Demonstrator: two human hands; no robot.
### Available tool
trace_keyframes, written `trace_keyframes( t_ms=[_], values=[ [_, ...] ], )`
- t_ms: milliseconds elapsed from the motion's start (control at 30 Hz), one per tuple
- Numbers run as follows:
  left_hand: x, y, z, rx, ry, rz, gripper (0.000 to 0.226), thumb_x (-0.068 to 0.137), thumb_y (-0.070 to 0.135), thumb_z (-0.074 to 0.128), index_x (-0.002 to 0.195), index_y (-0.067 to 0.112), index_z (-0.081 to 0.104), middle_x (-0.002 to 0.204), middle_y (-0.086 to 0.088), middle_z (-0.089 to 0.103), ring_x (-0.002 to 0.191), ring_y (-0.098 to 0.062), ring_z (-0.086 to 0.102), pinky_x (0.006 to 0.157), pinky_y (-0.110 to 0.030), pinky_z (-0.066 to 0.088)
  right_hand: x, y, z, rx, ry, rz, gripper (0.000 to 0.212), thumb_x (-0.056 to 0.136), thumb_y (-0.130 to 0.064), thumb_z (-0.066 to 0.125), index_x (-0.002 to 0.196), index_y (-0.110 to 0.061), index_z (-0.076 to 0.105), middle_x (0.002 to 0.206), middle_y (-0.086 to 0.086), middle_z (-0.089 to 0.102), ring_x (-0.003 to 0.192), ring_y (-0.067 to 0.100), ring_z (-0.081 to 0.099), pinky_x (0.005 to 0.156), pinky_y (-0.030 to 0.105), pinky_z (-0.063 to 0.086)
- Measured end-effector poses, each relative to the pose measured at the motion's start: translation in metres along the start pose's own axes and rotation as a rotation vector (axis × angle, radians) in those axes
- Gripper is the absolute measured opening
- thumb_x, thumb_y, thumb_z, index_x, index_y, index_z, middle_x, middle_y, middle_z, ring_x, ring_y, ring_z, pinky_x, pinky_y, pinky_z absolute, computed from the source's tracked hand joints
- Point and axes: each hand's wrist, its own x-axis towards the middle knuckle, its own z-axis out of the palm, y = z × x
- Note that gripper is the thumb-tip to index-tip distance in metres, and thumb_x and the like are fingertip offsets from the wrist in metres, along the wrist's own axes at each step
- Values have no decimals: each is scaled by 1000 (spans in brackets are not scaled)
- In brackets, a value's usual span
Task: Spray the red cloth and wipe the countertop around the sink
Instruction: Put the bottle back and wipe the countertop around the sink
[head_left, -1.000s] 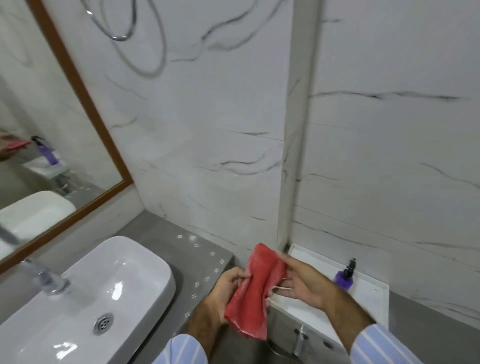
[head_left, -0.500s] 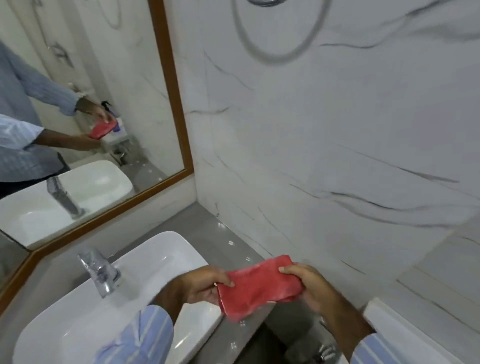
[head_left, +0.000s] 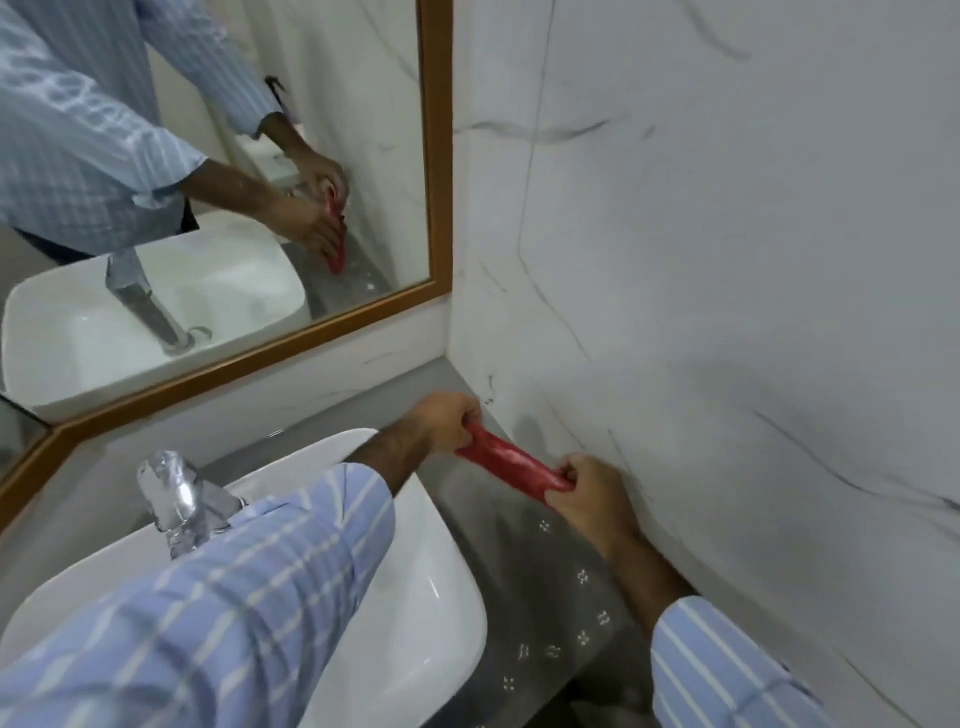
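The red cloth (head_left: 511, 463) is stretched lengthwise between both hands, low over the grey countertop (head_left: 524, 566) to the right of the white sink (head_left: 436, 587). My left hand (head_left: 444, 420) grips its far end near the back corner of the counter. My right hand (head_left: 587, 493) grips its near end beside the marble side wall. Whether the cloth touches the counter I cannot tell. No spray bottle shows on the counter.
A chrome tap (head_left: 174, 501) stands behind the sink. The wood-framed mirror (head_left: 439, 156) fills the back wall and reflects my arms and the cloth. The marble wall (head_left: 727, 312) closes the right side, leaving a narrow counter strip.
The view has swung left and down, away from the ledge with the purple bottle. Both hands carried the cloth from chest height down to the counter strip by the wall and pulled it out long.
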Motion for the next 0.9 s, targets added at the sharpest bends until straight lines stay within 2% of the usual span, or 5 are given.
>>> trace_keyframes(
  t_ms=[233,433,633,733,900],
  values=[
    [55,-31,45,249,213,28,15,93,13,67,108,13,71,118,-12,65,112,-35,65,86,-42,55,54,19,54,-600,-23,-351,50,84,-35,86,125,-15,67,124,9,73,115,30,69,100,39,57],
    [54,-43,89,487,-147,-8,26,97,19,62,120,16,74,131,-11,75,124,-36,70,100,-44,58,31,66,86,-698,-271,-444,46,88,-22,76,131,-9,66,130,17,66,119,40,63,104,46,52],
    [-1,-88,79,372,434,-183,55,102,44,55,148,15,59,155,-15,58,154,-39,43,132,-60,21,39,77,100,-579,-126,-601,40,81,-33,84,107,-4,80,116,18,78,112,37,73,100,53,59],
    [-30,-108,90,257,499,-408,77,103,59,28,165,14,37,175,-16,31,166,-36,20,136,-60,9,66,58,121,-518,-100,-737,47,85,-27,84,125,-5,75,133,15,73,128,32,67,104,50,58],
    [-19,-107,103,219,525,-450,83,101,58,17,170,12,21,180,-16,16,168,-36,9,137,-60,10,86,65,163,-657,-285,-764,66,110,-47,35,163,-8,28,171,10,27,159,26,24,130,43,25]
  ],
)
